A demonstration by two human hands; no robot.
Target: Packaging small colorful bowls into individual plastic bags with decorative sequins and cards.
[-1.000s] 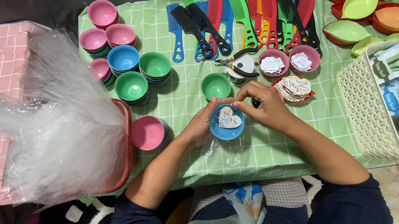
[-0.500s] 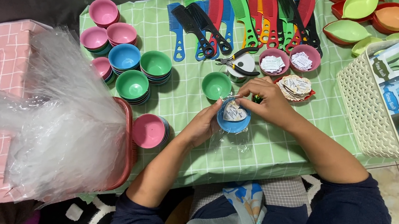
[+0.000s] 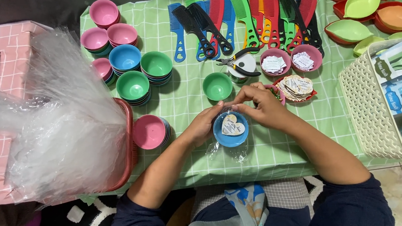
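- A green checked tablecloth (image 3: 185, 95) is covering the table under both hands, reaching well out to either side of them.
- A big heap of clear plastic wrap (image 3: 54, 134) is sitting well to the left of the left hand, partly spilling out of a red tray (image 3: 128, 152).
- A cream woven basket (image 3: 370, 109) is standing well to the right of the right hand.
- A row of coloured combs (image 3: 251, 20) is lying beyond the hands, and stacks of small pink, blue and green bowls (image 3: 131, 73) are standing beyond and to the left of them.
- The left hand (image 3: 204, 124) is pinching the near-left rim of a blue bowl (image 3: 231, 129) – fingers curled, thumb on the rim – with clear film showing around the bowl.
- The right hand (image 3: 262, 107) is closing its fingertips at the bowl's far rim, seemingly gripping the film there; the exact grip is hard to tell.
- The blue bowl is sitting between the two hands, touching both, with heart-shaped paper tags (image 3: 232, 125) lying inside it.
- A single green bowl (image 3: 217, 86) is standing just beyond the left hand.
- Pliers (image 3: 237, 61) are resting on a round white object just beyond the right hand.
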